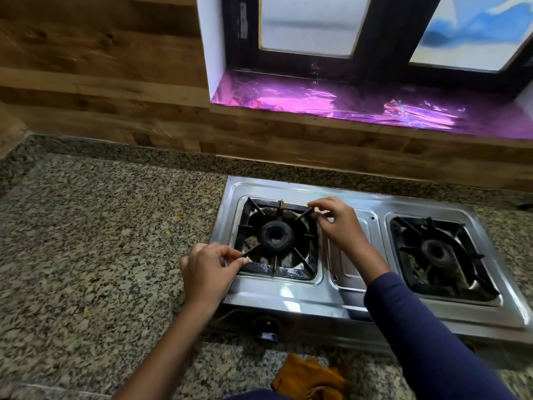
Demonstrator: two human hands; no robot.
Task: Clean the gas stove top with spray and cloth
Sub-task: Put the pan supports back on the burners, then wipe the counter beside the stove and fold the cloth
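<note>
Left hand [209, 269] and right hand [334, 219] pinch opposite corners of the left pan support [277, 239] on the stove [352, 301].

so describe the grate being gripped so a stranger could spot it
Find the steel stove on the granite counter below the window. It is the black square grate around the left burner. Unlike the right grate, it has the left hand and right hand pinching opposite corners.

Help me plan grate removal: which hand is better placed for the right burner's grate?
Likely right: right hand pinches the left grate at its far-right corner, nearest the right grate; left hand is farther.
</note>
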